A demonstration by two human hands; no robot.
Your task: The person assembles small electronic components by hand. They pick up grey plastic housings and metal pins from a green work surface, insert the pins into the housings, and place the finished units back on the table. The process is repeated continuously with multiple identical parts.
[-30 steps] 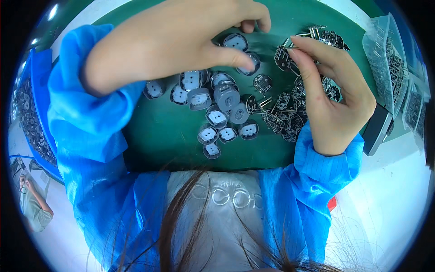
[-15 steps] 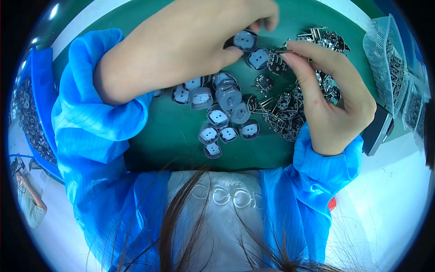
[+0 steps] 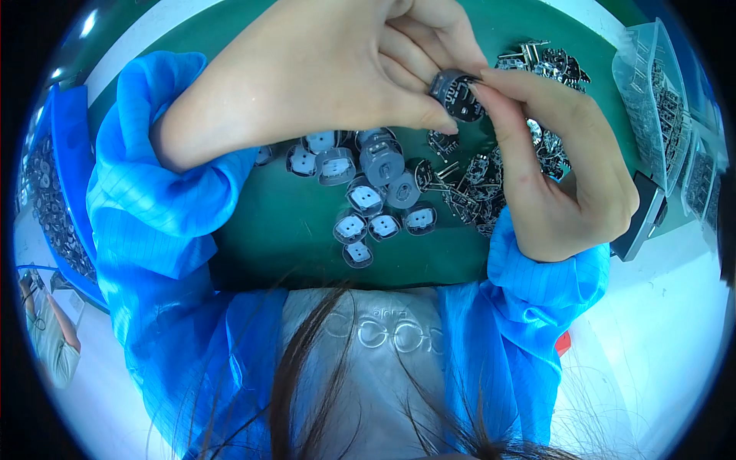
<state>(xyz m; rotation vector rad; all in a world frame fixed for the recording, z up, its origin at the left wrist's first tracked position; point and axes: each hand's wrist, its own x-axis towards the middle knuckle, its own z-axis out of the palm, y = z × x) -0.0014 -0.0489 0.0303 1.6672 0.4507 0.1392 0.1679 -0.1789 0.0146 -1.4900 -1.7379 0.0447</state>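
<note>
Between the thumb and fingers of my left hand [image 3: 330, 73] is a round dark plastic housing [image 3: 440, 83], tilted so that its open side faces right. My right hand [image 3: 571, 157] pinches a small round black circuit board [image 3: 464, 106] by its upper edge, using thumb and forefinger. The board is up against the housing's open side; whether it sits inside the rim I cannot tell. Below my left hand lies a cluster of similar grey housings [image 3: 382, 162] with white inserts. Beside them, partly behind my right hand, is a heap of circuit boards [image 3: 471, 192] with metal pins.
A green mat [image 3: 284, 238] covers the worktable. At the right edge stands a clear plastic bin [image 3: 636, 92] of metal-pinned parts, with a dark flat device [image 3: 640, 218] near it. A blue bin [image 3: 73, 146] of small parts is at the left. Another person [image 3: 57, 337] shows at far left.
My left hand has taken a housing from the mat and turned it toward my right hand. The circuit board, formerly apart from it, now meets its open side.
</note>
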